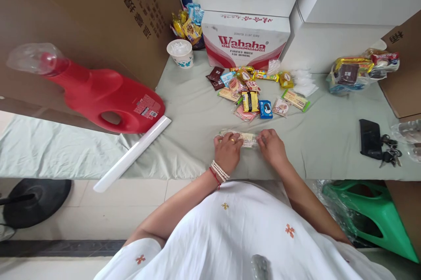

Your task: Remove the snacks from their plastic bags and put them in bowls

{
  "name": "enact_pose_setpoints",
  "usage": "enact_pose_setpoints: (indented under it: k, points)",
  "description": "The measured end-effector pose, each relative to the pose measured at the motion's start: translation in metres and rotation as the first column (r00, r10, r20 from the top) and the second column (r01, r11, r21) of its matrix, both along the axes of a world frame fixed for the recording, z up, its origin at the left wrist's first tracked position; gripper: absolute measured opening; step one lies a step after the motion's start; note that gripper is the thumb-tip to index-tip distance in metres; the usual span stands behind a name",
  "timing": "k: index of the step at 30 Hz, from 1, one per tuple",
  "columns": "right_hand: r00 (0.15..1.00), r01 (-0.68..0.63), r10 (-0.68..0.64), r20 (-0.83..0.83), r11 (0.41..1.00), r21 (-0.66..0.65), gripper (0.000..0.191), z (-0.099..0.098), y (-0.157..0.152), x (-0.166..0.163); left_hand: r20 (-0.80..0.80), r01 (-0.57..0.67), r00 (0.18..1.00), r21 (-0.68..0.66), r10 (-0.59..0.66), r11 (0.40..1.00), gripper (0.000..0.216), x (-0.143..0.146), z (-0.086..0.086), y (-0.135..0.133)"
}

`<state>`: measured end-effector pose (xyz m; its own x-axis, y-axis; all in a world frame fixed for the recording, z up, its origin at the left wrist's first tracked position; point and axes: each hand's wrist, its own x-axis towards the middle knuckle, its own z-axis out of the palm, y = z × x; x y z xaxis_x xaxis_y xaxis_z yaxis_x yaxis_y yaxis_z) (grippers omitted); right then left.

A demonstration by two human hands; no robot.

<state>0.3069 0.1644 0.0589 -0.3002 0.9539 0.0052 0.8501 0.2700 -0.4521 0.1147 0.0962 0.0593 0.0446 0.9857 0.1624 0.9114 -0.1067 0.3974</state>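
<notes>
A small snack packet (249, 140) in clear crinkled wrap, with a pale printed label, lies near the table's front edge. My left hand (228, 152), with a ring and beaded bracelets, is curled over its left part. At the right end, the fingers of my right hand (272, 146) pinch the wrap. Just beyond is a loose pile of wrapped snacks: a yellow packet (250, 101), a blue packet (265, 109), a pink packet (246, 113), a green-edged packet (296, 100) and dark brown packets (216, 77). My fingers cover both ends of the held packet.
A red jug (112, 96) and a white strip (133, 154) lie at left. Behind are a paper cup (180, 54), a bag of snacks (189, 23) and a Wahaha box (245, 39). At right are another snack bag (358, 72), a black phone (370, 139) and keys (391, 154).
</notes>
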Motion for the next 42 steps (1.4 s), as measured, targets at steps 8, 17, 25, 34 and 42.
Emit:
enact_pose_setpoints:
  k: [8,17,25,34,42]
  points:
    - [0.994,-0.101,0.099,-0.049,0.994,-0.049,0.017,0.013,0.008,-0.061,0.168,0.156,0.971,0.086,-0.168,0.984,0.038,-0.009,-0.014,-0.001]
    - [0.99,-0.116,0.116,-0.085,0.993,0.005,0.018,-0.007,0.004,-0.073,0.447,-0.288,0.878,0.211,0.17,0.934,0.055,-0.082,-0.005,-0.016]
    - [0.988,-0.135,0.137,-0.069,0.991,0.022,0.022,-0.007,0.006,-0.074,0.303,-0.022,0.953,0.091,-0.007,0.996,0.032,-0.065,-0.018,-0.001]
    - [0.918,-0.015,-0.07,-0.391,0.977,-0.211,0.024,0.0,0.016,-0.068,0.013,0.243,0.97,-0.016,-0.242,0.97,0.036,-0.037,-0.002,0.009]
    - [0.949,-0.295,0.296,-0.111,0.955,0.024,0.043,0.01,-0.021,-0.082,0.289,0.305,0.908,0.046,-0.305,0.951,0.049,-0.053,-0.008,0.004]
